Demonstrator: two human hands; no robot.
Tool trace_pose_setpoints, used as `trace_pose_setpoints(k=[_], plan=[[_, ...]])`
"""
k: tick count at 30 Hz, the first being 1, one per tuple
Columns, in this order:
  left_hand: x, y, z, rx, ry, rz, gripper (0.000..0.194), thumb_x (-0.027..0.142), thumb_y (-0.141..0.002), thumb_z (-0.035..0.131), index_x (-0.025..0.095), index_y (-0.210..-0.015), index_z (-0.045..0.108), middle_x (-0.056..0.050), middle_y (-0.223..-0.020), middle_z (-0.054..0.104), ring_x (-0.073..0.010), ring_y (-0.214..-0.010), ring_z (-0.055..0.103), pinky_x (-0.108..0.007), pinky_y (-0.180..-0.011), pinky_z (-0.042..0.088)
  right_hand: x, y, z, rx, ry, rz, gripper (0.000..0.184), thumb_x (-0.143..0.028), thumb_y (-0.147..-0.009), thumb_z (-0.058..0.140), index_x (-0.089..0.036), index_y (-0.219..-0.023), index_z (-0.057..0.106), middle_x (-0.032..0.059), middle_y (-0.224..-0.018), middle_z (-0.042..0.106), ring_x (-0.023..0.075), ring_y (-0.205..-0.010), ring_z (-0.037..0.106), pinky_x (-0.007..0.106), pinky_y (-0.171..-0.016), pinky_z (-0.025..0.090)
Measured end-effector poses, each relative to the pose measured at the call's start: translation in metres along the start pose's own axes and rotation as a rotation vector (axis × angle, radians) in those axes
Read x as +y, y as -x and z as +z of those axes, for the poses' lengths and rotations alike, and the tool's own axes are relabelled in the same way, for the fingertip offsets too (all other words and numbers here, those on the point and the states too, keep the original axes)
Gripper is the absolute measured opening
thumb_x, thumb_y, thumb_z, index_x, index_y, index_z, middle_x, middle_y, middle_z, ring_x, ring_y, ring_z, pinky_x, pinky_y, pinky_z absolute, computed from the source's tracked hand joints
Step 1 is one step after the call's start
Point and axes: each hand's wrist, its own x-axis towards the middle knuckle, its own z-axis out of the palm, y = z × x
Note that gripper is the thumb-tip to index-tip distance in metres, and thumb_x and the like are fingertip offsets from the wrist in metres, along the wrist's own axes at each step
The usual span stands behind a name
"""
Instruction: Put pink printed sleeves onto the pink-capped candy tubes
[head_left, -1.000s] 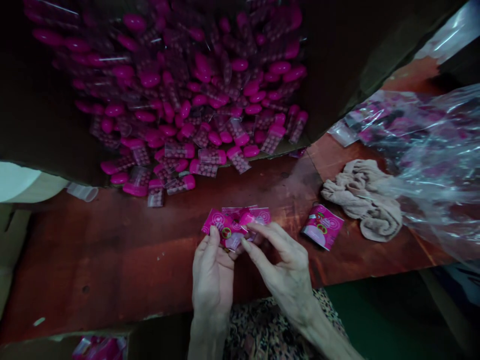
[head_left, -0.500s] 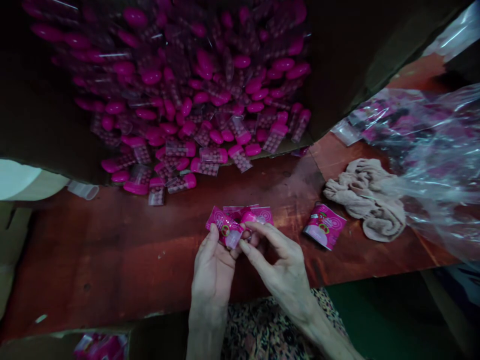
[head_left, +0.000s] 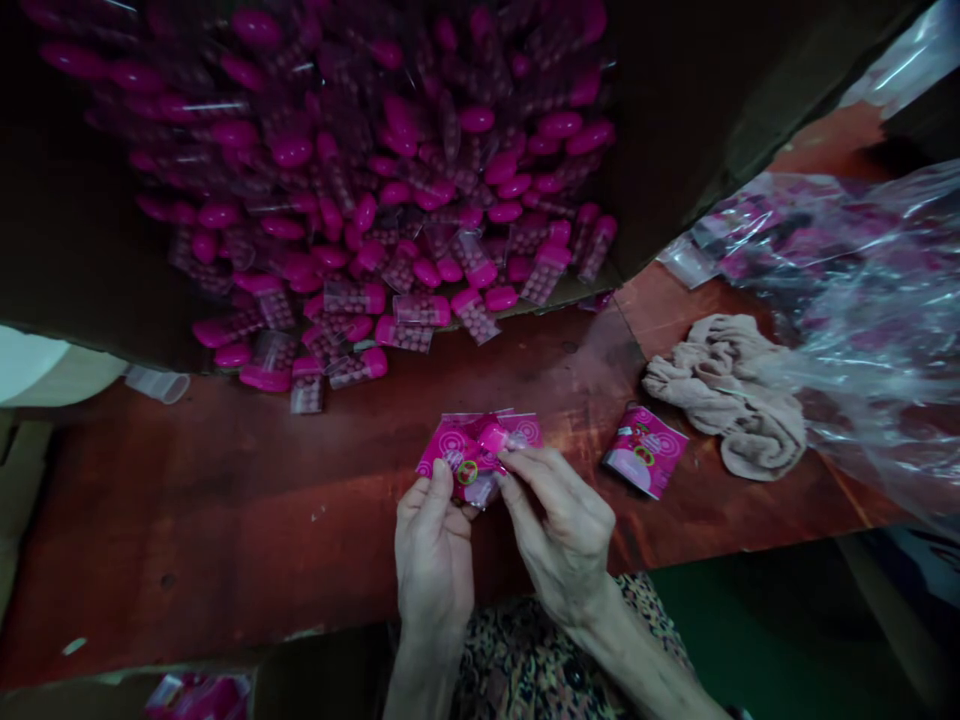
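My left hand (head_left: 433, 555) holds a pink printed sachet (head_left: 465, 455) from below, its thumb pressed on the lower edge. My right hand (head_left: 559, 530) pinches at the top of the sachet, where a clear tube with a pink cap (head_left: 491, 437) sits in the clear-edged pouch. The tube's lower part is hidden by the sachet and fingers. A second pink sachet (head_left: 645, 452) lies flat on the table to the right of my right hand. Above my hands spreads a large heap of clear pink-capped tubes (head_left: 375, 210) filled with small pink beads.
The heap sits in a dark cardboard box (head_left: 75, 200) on a red-brown table (head_left: 225, 500). A beige crumpled cloth (head_left: 724, 395) and a clear plastic bag (head_left: 847, 300) lie at right. A small clear cup (head_left: 157, 384) and a white roll (head_left: 37, 365) are at left.
My hands have come closer together around the sachet. My right hand has moved onto its top edge, and my left hand has shifted slightly right beneath it.
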Motion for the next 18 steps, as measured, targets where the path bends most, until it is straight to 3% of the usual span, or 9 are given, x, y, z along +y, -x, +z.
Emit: trace_pose_setpoints(k=[7, 11, 14, 18], plan=[[0.001, -0.003, -0.005, 0.049, -0.005, 0.028, 0.011, 0.02, -0.075, 0.065, 0.011, -0.07, 0.069, -0.007, -0.073, 0.071, -0.0144, -0.068, 0.065, -0.026, -0.066, 0.051, 0.001, 0.004, 0.0, -0.142, -0.001, -0.012, 0.025, -0.005, -0.086, 0.047, -0.014, -0.103, 0.063, 0.0093, -0.095, 0.067, 0.018, -0.09, 0.065, 0.03, -0.081, 0.054], [0.005, -0.006, -0.009, 0.087, 0.016, 0.074, 0.009, 0.02, -0.075, 0.065, 0.012, -0.072, 0.068, -0.006, -0.074, 0.071, -0.0152, -0.068, 0.065, -0.03, -0.069, 0.052, 0.011, 0.002, -0.008, -0.057, 0.095, -0.014, 0.027, -0.006, -0.087, 0.045, -0.014, -0.108, 0.06, 0.0084, -0.09, 0.065, 0.0166, -0.081, 0.063, 0.029, -0.074, 0.054], [0.012, -0.012, -0.014, 0.157, 0.056, 0.131, 0.01, 0.021, -0.075, 0.064, 0.014, -0.068, 0.066, -0.004, -0.068, 0.07, -0.0155, -0.064, 0.065, -0.031, -0.066, 0.053, 0.019, -0.003, -0.013, -0.023, 0.265, 0.003, 0.022, -0.016, -0.088, 0.048, -0.012, -0.106, 0.061, 0.0094, -0.085, 0.062, 0.0201, -0.078, 0.058, 0.035, -0.07, 0.052], [0.018, -0.016, -0.017, 0.188, 0.06, 0.13, 0.012, 0.022, -0.077, 0.062, 0.013, -0.07, 0.065, -0.005, -0.072, 0.07, -0.0176, -0.068, 0.066, -0.033, -0.067, 0.053, 0.021, -0.005, -0.013, -0.128, 0.417, 0.039, 0.025, -0.03, -0.089, 0.047, -0.012, -0.092, 0.064, 0.0124, -0.084, 0.059, 0.0244, -0.078, 0.049, 0.039, -0.066, 0.048]])
